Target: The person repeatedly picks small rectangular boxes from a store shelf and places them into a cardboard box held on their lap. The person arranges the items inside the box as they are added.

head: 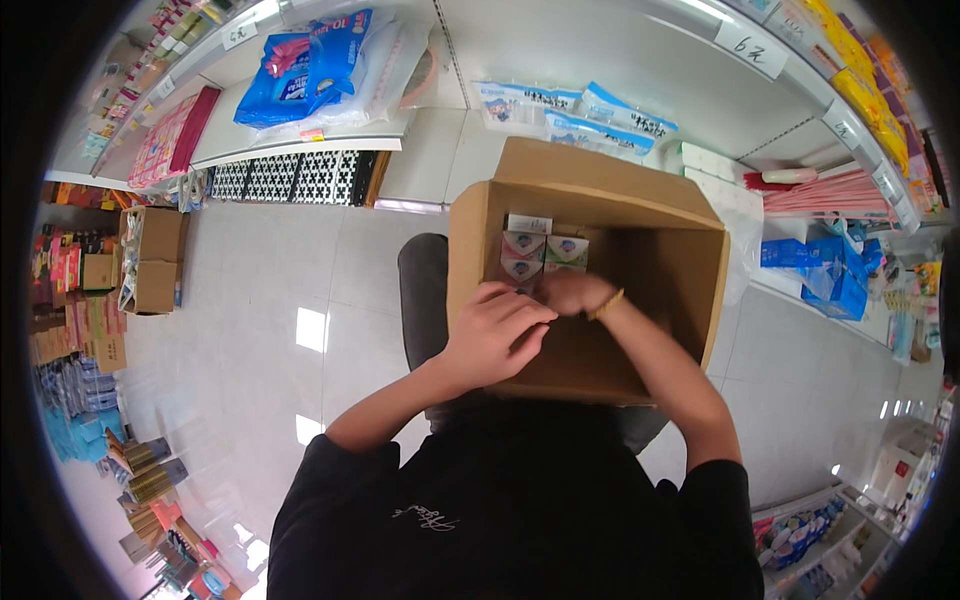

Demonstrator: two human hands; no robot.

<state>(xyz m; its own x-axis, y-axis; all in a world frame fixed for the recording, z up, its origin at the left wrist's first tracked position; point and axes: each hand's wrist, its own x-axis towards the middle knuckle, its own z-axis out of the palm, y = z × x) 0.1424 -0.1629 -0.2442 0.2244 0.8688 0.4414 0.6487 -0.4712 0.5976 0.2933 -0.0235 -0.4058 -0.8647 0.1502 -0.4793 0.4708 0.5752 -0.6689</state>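
Note:
A cardboard box with its flaps raised stands in front of me. Small printed cartons, which look like boxed soap, sit in its far left corner: pink-and-white ones in one column and a green-and-white one beside them. A white carton lies behind these. My left hand hovers over the box's left side with bent fingers. Inside the box, my right hand is by the near end of the cartons, blurred and partly behind my left fingers. Whether either hand grips a carton is hidden.
White shelving holds blue-and-clear packs just behind the box and a blue printed bag at upper left. Pink-handled goods lie on the right shelf. Another cardboard box stands on the tiled floor at left.

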